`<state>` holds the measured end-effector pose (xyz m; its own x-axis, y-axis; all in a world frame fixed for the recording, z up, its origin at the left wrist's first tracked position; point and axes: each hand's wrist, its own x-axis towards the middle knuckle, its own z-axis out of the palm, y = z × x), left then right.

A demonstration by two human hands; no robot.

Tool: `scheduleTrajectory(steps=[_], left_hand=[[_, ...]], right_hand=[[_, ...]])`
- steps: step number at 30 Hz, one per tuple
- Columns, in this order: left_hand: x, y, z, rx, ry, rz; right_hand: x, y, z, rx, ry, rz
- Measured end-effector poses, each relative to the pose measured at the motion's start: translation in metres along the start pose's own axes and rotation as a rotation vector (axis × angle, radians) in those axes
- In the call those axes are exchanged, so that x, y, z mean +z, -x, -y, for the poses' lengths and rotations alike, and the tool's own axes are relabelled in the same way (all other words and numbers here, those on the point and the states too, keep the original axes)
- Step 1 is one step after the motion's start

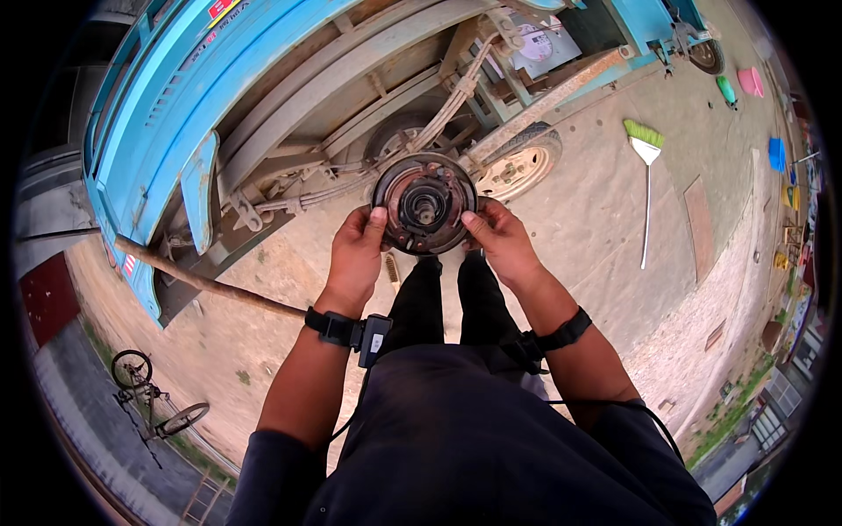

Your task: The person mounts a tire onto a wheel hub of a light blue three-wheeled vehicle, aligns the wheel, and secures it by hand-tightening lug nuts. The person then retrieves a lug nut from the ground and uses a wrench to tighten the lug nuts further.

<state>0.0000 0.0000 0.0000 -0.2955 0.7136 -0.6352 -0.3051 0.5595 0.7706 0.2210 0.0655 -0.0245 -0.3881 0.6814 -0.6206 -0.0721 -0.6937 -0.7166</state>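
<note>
A round, rusty drum brake assembly faces me at the centre, with a dark outer rim, curved brown shoes and a hub or shaft end in the middle. My left hand grips its lower left edge, thumb on the front. Around the lower right edge my right hand is closed in the same way. The fingers behind the rim are hidden. Behind the assembly runs a leaf spring under the tilted blue vehicle. Whether the assembly is fixed to the axle, I cannot tell.
A dusty wheel is just beyond my right hand. A wooden pole slants against the vehicle at left. On the right lie a green-bristled broom, a flat board and a pink bucket. A bicycle is at lower left.
</note>
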Motion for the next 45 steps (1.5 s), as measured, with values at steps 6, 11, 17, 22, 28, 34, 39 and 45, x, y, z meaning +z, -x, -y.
scheduleTrajectory(steps=[6, 11, 17, 22, 28, 34, 39, 45], left_hand=[[0.004, -0.005, 0.000, 0.017, 0.016, -0.005], [0.000, -0.007, 0.005, 0.025, 0.024, 0.008], [0.001, -0.007, 0.005, 0.018, 0.034, -0.006], [0.003, -0.006, 0.001, 0.018, 0.025, -0.010], [0.004, -0.005, 0.001, 0.022, 0.009, -0.021], [0.002, -0.007, 0.002, 0.018, 0.002, -0.013], [0.004, -0.005, 0.005, 0.008, 0.013, -0.043], [0.007, -0.004, -0.004, 0.015, -0.007, -0.040]], right_hand=[[-0.004, -0.004, 0.003, -0.013, 0.011, 0.013], [-0.004, -0.004, 0.006, 0.007, -0.001, 0.022], [-0.002, -0.002, 0.007, 0.021, -0.009, 0.004], [-0.002, 0.000, 0.013, 0.051, -0.013, -0.007], [-0.012, 0.000, 0.014, 0.095, -0.010, 0.025], [-0.007, -0.001, 0.013, 0.071, -0.008, 0.035], [-0.007, -0.004, 0.010, -0.001, 0.040, 0.021], [-0.002, -0.003, 0.005, -0.036, 0.059, -0.037]])
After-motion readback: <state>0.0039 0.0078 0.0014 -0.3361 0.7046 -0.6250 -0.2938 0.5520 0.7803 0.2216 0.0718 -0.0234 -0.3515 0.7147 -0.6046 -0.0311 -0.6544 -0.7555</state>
